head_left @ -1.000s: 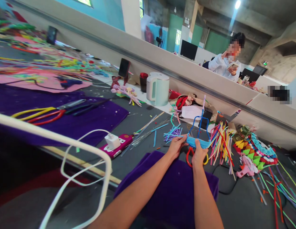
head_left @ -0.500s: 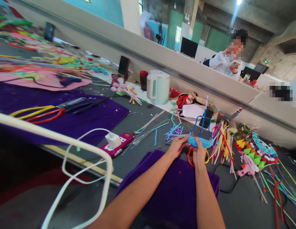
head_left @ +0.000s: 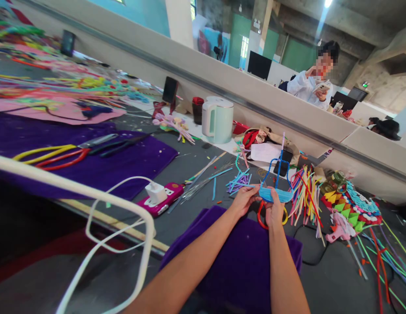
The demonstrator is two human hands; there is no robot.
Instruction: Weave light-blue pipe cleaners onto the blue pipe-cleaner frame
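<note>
Change over the last second: very slight; both hands keep the same grip, and the blue piece sits a touch further right in view, as do things near it, so head movement may account for it.
Stage of work: judged unchanged; a steady two-handed hold, with no new part seen added.
Blue piece: one, made of a flat, light-blue band with a darker-blue looped frame rising above it and a lilac tip on top; held above the near part of the worktop, between the fingers of both hands.
Left hand: thumb and fingertips drawn together at the band's left end; whether they also pinch a loose strand cannot be told.
Right hand: thumb laid on the band's near face, fingers mostly hidden behind or below; closed on it from below, right of the left hand and near it.
Purple cloth: folded, at the worktop's near edge, under the forearms.
Scissors: red and yellow handles showing just below the hands, by the cloth's far edge.
Stem bundle: multicoloured, just right of the piece.
Short strips: blue and lilac, beyond the left hand.
Kettle: pale green, by the worktop's far edge.
</note>
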